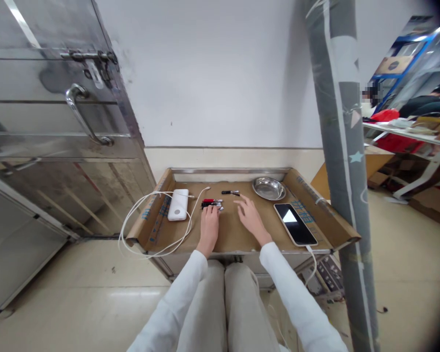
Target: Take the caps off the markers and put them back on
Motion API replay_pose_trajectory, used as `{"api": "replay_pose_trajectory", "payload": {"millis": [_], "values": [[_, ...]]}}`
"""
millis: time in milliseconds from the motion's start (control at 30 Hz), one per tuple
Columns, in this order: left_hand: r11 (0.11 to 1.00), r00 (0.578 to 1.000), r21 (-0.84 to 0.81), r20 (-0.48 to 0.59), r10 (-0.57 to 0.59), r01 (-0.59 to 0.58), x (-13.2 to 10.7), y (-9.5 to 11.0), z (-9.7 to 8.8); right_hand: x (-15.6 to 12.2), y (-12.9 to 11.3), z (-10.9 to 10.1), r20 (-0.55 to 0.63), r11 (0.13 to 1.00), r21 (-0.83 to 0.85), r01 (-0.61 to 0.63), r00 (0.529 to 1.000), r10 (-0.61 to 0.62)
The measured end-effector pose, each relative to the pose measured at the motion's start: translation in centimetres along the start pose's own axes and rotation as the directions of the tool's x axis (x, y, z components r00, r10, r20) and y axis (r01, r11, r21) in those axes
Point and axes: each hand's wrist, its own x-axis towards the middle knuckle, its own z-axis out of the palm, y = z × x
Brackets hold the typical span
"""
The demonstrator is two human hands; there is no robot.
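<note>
The left hand bends its fingers over the near edge of a cluster of small red and black pieces; whether they pinch one cannot be told from here, the pieces being small and partly covered. The cluster lies just beyond and under those fingertips. The right hand has its fingers spread and holds nothing; just beyond its fingertips lies a single black piece with a silvery end. Outward, to the left, stands a white power bank, its white cable looping over the side; to the right, a round metal dish and a phone. All rest on a cardboard-lined table.
</note>
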Motion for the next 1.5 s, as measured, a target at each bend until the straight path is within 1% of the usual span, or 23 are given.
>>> {"api": "replay_pose_trajectory", "payload": {"millis": [67, 167, 233, 333, 400, 433, 533, 567, 633, 733, 800, 867, 1067, 1200, 1267, 1333, 1400, 1467, 1500], "values": [[0.999, 1.0, 0.048, 0.015, -0.026, 0.025, 0.3, -0.5, 0.4, 1.9, 1.5, 0.7, -0.016, 0.996, -0.072, -0.043, 0.999, 0.042], [0.997, 0.998, 0.046, 0.025, -0.059, 0.057, 0.5, -0.9, 1.1, 4.4, 2.9, 1.7, -0.014, 0.985, -0.168, -0.033, 0.999, 0.031], [0.997, 0.997, 0.032, 0.024, -0.071, 0.07, 0.6, -1.0, 1.5, 5.4, 3.4, 2.3, 0.003, 0.977, -0.213, -0.032, 0.999, 0.034], [0.997, 0.997, 0.013, 0.01, -0.078, 0.078, 0.6, -1.1, 1.9, 6.0, 3.8, 2.7, 0.044, 0.966, -0.256, -0.024, 0.998, 0.037], [0.998, 0.998, 0.003, 0.0, -0.057, 0.057, 0.6, -1.0, 2.1, 5.7, 4.0, 2.8, 0.067, 0.965, -0.263, -0.003, 0.998, 0.022], [1.0, 1.0, -0.002, 0.004, -0.027, 0.027, 0.6, -0.9, 2.2, 5.5, 4.0, 2.8, 0.076, 0.966, -0.26, 0.01, 0.997, 0.01], [0.993, 0.992, -0.032, 0.052, 0.113, -0.111, 0.9, -0.3, 2.9, 4.6, 3.8, 2.8, 0.098, 0.97, -0.237, 0.051, 0.995, -0.028], [0.988, 0.986, -0.042, 0.067, 0.152, -0.15, 1.0, 0.1, 3.2, 4.3, 3.8, 2.8, 0.082, 0.97, -0.24, 0.041, 0.996, -0.021], [0.984, 0.982, -0.036, 0.076, 0.174, -0.172, 1.4, 0.9, 3.9, 4.1, 3.7, 3.0, 0.023, 0.963, -0.268, -0.022, 0.999, 0.029], [0.988, 0.989, 0.068, 0.068, 0.133, -0.138, 2.3, 2.2, 4.9, 4.3, 3.9, 3.4, -0.047, 0.939, -0.32, -0.13, 0.992, 0.121], [0.988, 0.994, 0.117, 0.065, 0.089, -0.096, 2.9, 2.8, 5.3, 4.7, 4.3, 3.7, -0.048, 0.927, -0.341, -0.159, 0.987, 0.152], [0.989, 0.995, 0.128, 0.078, 0.062, -0.072, 3.2, 3.0, 5.6, 4.9, 4.6, 3.8, -0.038, 0.924, -0.345, -0.163, 0.986, 0.16], [0.992, 0.988, 0.073, 0.125, 0.091, -0.101, 3.4, 2.6, 6.1, 4.2, 4.6, 3.6, -0.043, 0.945, -0.307, -0.113, 0.994, 0.105], [0.992, 0.983, 0.001, 0.14, 0.122, -0.124, 3.5, 2.3, 6.4, 3.1, 4.1, 3.0, 0.007, 0.945, -0.325, -0.045, 0.999, 0.05], [0.99, 0.981, 0.005, 0.132, 0.14, -0.142, 3.7, 2.4, 6.4, 2.6, 4.0, 2.7, 0.033, 0.939, -0.345, -0.014, 0.999, 0.027], [0.992, 0.989, 0.053, 0.103, 0.106, -0.112, 4.0, 2.5, 6.3, 2.3, 3.9, 2.6, 0.042, 0.938, -0.346, 0.002, 0.999, 0.013], [0.992, 0.996, 0.12, 0.081, 0.034, -0.044, 4.1, 2.6, 6.0, 2.1, 3.9, 2.6, 0.04, 0.944, -0.329, 0.003, 0.999, 0.011], [0.985, 0.997, 0.173, 0.082, -0.016, 0.001, 4.3, 2.7, 5.9, 2.1, 3.9, 2.7, 0.037, 0.952, -0.306, -0.003, 0.999, 0.015], [0.982, 0.996, 0.188, 0.087, -0.021, 0.004, 4.3, 2.7, 5.8, 2.1, 3.9, 2.7, 0.036, 0.955, -0.297, -0.008, 0.999, 0.019]]}}
